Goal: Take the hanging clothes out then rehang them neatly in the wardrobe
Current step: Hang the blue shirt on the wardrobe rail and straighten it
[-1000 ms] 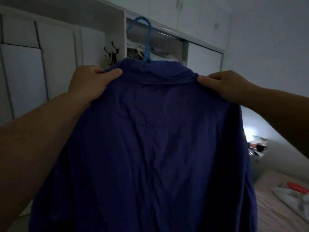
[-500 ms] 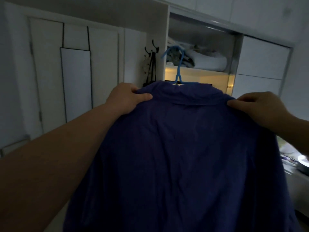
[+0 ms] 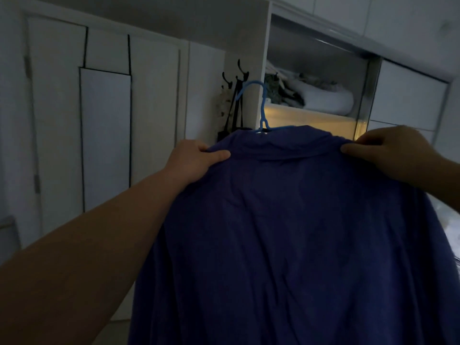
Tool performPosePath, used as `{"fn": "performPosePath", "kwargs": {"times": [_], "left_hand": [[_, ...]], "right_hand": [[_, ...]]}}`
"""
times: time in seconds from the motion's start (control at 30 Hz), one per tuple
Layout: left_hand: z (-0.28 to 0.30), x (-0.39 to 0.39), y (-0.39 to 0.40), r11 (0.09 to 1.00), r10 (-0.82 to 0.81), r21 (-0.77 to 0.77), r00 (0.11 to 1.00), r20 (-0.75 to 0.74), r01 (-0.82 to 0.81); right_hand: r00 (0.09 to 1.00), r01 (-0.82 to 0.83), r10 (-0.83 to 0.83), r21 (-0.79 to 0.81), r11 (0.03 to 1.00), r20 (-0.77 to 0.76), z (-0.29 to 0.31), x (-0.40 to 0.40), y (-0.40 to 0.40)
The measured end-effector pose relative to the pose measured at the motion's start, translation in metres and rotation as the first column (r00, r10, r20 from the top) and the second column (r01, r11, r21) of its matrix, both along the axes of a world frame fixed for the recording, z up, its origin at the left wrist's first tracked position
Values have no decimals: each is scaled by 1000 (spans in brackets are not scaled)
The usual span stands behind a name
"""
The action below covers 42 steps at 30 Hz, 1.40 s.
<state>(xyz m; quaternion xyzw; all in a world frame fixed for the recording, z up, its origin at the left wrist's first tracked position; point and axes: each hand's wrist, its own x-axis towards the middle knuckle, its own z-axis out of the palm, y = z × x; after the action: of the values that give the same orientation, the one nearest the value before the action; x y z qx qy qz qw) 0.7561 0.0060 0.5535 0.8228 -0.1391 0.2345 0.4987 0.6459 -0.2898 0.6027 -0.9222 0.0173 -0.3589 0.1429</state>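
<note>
In a dim bedroom, white closed doors point(image 3: 104, 135) line the wall, with black wall hooks point(image 3: 236, 75) beside an open wardrobe point(image 3: 267, 70) holding folded bedding point(image 3: 326, 100). The left hand point(image 3: 191, 161) and right hand point(image 3: 395, 155) each pinch a shoulder of a navy shirt point(image 3: 286, 232) held up on a blue hanger point(image 3: 261, 105) before the wardrobe. No writing is legible.

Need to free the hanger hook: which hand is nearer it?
Left. The left hand grips the shirt shoulder just below-left of the hook; the right hand grips the far shoulder.

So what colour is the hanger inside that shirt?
Light blue; the plastic hanger sticks out above the dark blue shirt collar, head view.
</note>
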Motion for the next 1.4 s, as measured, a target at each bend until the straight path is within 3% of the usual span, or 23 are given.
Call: {"fn": "performPosePath", "kwargs": {"times": [0.2, 0.4, 0.67, 0.77, 0.83, 0.97, 1.1, 1.23, 1.4], "left_hand": [[4, 102, 64, 997, -2, 72, 1000, -1, 2], [15, 162, 114, 983, 20, 181, 992, 123, -43], [13, 209, 86, 964, -103, 260, 975, 196, 49], [11, 223, 55, 945, -172, 308, 967, 189, 108], [10, 235, 33, 935, -202, 327, 965, 169, 139], [9, 255, -16, 911, -292, 344, 944, 154, 226], [0, 283, -68, 891, -327, 378, 933, 153, 251], [-20, 324, -121, 930, -325, 218, 939, 109, 297], [-34, 347, -212, 904, -426, -28, 905, 13, 426]], "right_hand": [[998, 23, -23, 5, 1000, -51, 3, 98, 65], [985, -15, 21, 36, 999, -174, -2, 168, 108], [900, -42, 148, 258, 965, -409, -37, 197, 91], [883, 7, 109, 245, 969, -457, -51, 203, 76], [903, 37, 69, 237, 971, -424, -61, 208, 59], [978, 55, 21, 359, 932, -205, -67, 217, 19], [992, 123, -106, 293, 948, -73, -51, 224, -43], [976, 215, -218, 249, 944, -17, -37, 231, -121], [955, 266, -235, 176, 948, -181, -26, 243, -203]]}}
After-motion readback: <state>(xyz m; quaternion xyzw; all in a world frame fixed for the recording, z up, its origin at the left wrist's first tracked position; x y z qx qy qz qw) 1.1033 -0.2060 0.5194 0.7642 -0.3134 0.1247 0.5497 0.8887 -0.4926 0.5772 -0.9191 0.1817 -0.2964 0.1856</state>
